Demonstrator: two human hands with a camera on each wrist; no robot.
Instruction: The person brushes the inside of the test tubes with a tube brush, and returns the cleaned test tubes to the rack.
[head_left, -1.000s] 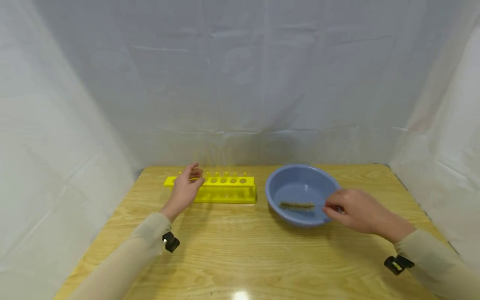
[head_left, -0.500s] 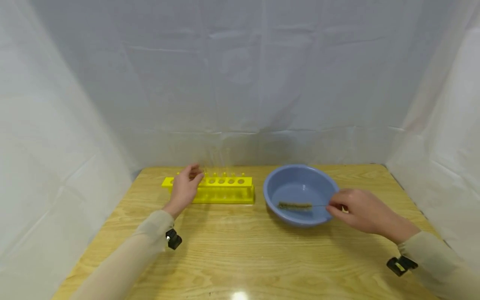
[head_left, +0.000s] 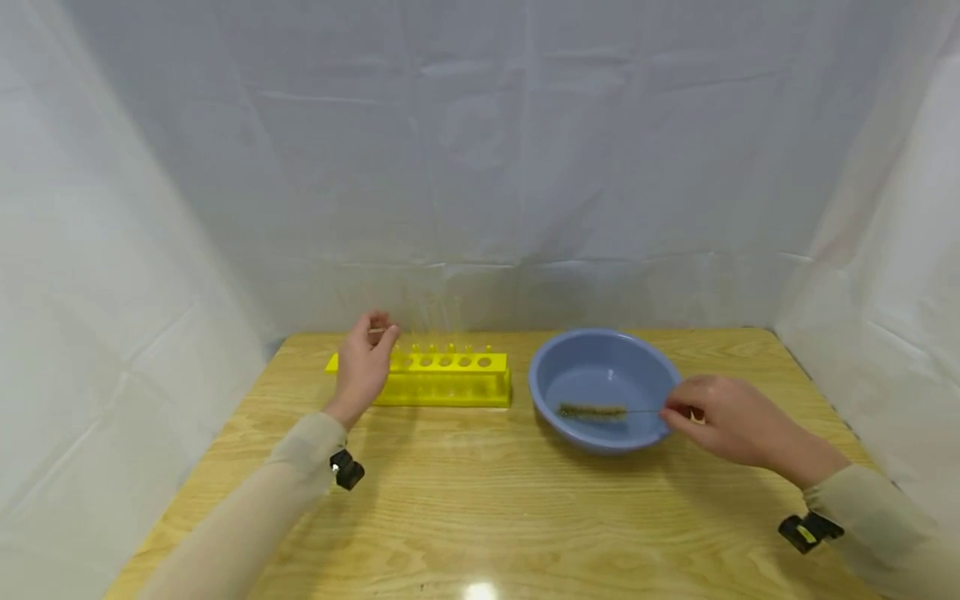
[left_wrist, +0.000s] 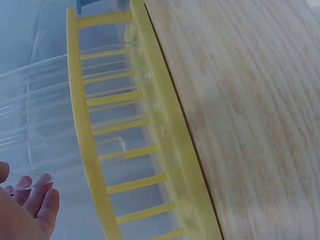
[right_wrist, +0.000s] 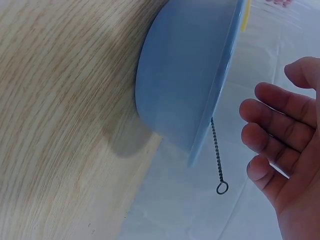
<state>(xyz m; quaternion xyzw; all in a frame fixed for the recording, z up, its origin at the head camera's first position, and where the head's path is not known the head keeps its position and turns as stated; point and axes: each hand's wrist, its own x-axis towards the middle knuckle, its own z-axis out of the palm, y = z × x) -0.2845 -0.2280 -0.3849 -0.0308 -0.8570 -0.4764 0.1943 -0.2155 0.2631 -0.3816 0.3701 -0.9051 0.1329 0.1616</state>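
Over the yellow test tube rack (head_left: 450, 392), my left hand (head_left: 363, 362) holds a clear test tube, with thumb and fingers around its upper part. In the left wrist view, the rounded bottom of this test tube (left_wrist: 117, 146) shows between the rack's top plate and base. Several other clear test tubes (left_wrist: 45, 107) stand in the rack beside it. A tube brush (head_left: 592, 412) lies in the blue basin (head_left: 551, 350), its twisted wire handle (right_wrist: 216, 150) reaching over the rim and ending in a small loop. My right hand (right_wrist: 295, 135) is beside the handle, apart from it, fingers loosely bent.
Rack and basin stand side by side on the wooden table (head_left: 465, 500), the basin to the right. White sheeting (head_left: 480, 167) surrounds the table at the back and sides. A black wrist camera (head_left: 347, 469) sits on each sleeve cuff.
My left hand has moved slightly left and up along the rack. My right hand has drawn back a little to the right, uncovering more of the brush handle, while the brush stays in the basin.
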